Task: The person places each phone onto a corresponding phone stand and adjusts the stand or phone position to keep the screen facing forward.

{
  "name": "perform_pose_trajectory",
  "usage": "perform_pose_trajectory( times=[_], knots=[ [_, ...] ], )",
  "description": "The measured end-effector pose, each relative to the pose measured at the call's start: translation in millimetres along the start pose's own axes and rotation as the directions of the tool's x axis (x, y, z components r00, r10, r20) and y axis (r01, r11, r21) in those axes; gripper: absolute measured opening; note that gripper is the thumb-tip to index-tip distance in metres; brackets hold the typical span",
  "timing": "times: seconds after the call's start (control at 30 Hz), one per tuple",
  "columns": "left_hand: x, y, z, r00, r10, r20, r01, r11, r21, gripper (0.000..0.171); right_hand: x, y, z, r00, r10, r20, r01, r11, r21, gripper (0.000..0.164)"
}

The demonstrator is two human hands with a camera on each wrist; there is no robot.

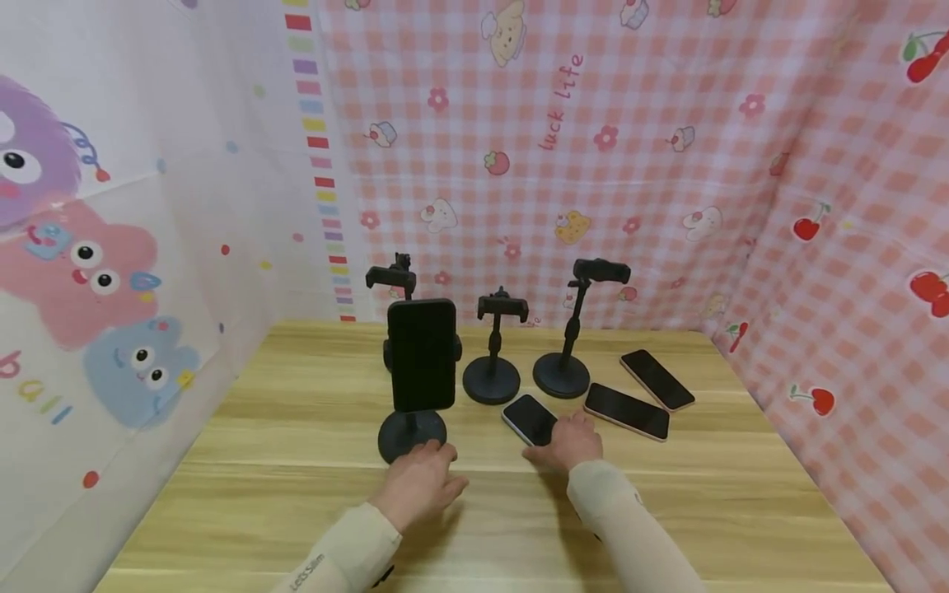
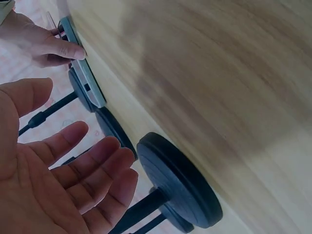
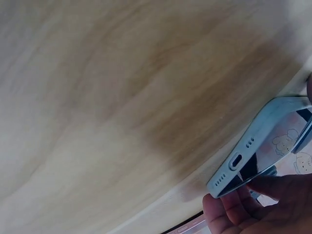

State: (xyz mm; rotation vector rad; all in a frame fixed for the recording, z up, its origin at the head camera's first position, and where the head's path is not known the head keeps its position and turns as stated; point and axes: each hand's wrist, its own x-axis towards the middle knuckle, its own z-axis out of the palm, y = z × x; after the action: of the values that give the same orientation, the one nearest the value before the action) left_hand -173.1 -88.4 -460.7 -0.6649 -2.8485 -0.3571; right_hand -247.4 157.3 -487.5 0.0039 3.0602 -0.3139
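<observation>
My right hand (image 1: pixel 575 441) grips the near end of a small smartphone (image 1: pixel 528 417) lying screen up on the table. Up close in the right wrist view, the phone's pale case (image 3: pixel 263 129) shows its charging port, and my fingertips (image 3: pixel 225 214) are at one corner. My left hand (image 1: pixel 421 479) is just in front of the round base (image 1: pixel 410 436) of a black phone stand. Its fingers are loosely bent with nothing in them. A large black smartphone (image 1: pixel 423 354) stands upright on that stand, its dark face toward me.
Behind stand a black phone holder (image 1: pixel 494 380) in the middle, another holder (image 1: pixel 562 375) to its right, and a third (image 1: pixel 390 277), partly hidden by the upright phone. Two more smartphones, one nearer (image 1: pixel 627 411) and one farther (image 1: pixel 656 379), lie on the wooden table (image 1: pixel 726 486) at the right.
</observation>
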Motion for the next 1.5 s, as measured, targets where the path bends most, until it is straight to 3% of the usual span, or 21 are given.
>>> perform_pose_trajectory(
  times=[0.27,0.57,0.67,0.8,0.9,0.97,1.07,1.17,1.23,1.37,1.43,1.5],
  knots=[
    [6.0,3.9,9.1,0.999,-0.014,0.046,0.016,0.999,-0.051,0.033,-1,7,-3,0.999,0.033,0.043,-0.033,0.999,0.006,0.073],
    [7.3,11.4,20.0,0.999,-0.010,0.051,0.015,0.995,-0.100,0.032,-5,21,4,0.992,0.092,0.088,-0.096,0.995,0.042,0.074],
    [14.6,15.0,22.9,0.998,-0.042,0.036,0.047,0.988,-0.145,0.033,-6,22,5,0.993,0.091,0.076,-0.094,0.994,0.046,0.080],
    [37.5,22.6,27.1,0.989,-0.145,0.010,0.141,0.948,-0.286,0.040,-8,22,3,0.995,0.083,0.052,-0.086,0.995,0.056,0.092],
    [61.9,28.7,30.7,0.972,-0.234,-0.009,0.209,0.887,-0.412,0.048,-11,21,1,0.998,0.068,0.012,-0.068,0.996,0.049,0.097],
    [79.1,31.6,33.5,0.955,-0.294,-0.030,0.243,0.839,-0.487,0.053,-13,19,-1,0.998,0.052,-0.025,-0.051,0.998,0.032,0.098],
    [103.1,33.5,35.9,0.914,-0.397,-0.090,0.266,0.750,-0.605,0.057,-15,14,-5,0.997,0.020,-0.071,-0.020,1.000,-0.004,0.098],
    [123.2,33.8,33.5,0.849,-0.493,-0.190,0.229,0.667,-0.709,0.058,-14,8,-8,0.996,0.005,-0.087,-0.006,1.000,-0.011,0.098],
    [133.9,34.9,27.1,0.802,-0.538,-0.258,0.169,0.619,-0.767,0.060,-13,5,-9,0.996,0.000,-0.090,-0.001,1.000,-0.009,0.098],
    [150.7,41.5,6.1,0.730,-0.581,-0.359,0.039,0.561,-0.827,0.063,-11,2,-9,0.996,-0.003,-0.084,0.003,1.000,-0.001,0.097],
    [157.7,46.0,-3.9,0.700,-0.588,-0.406,-0.018,0.554,-0.833,0.064,-11,2,-8,0.997,-0.002,-0.083,0.003,1.000,0.007,0.097],
    [163.6,49.2,-10.8,0.685,-0.584,-0.437,-0.041,0.567,-0.823,0.063,-11,3,-7,0.996,-0.002,-0.088,0.003,1.000,0.014,0.096]
  ],
)
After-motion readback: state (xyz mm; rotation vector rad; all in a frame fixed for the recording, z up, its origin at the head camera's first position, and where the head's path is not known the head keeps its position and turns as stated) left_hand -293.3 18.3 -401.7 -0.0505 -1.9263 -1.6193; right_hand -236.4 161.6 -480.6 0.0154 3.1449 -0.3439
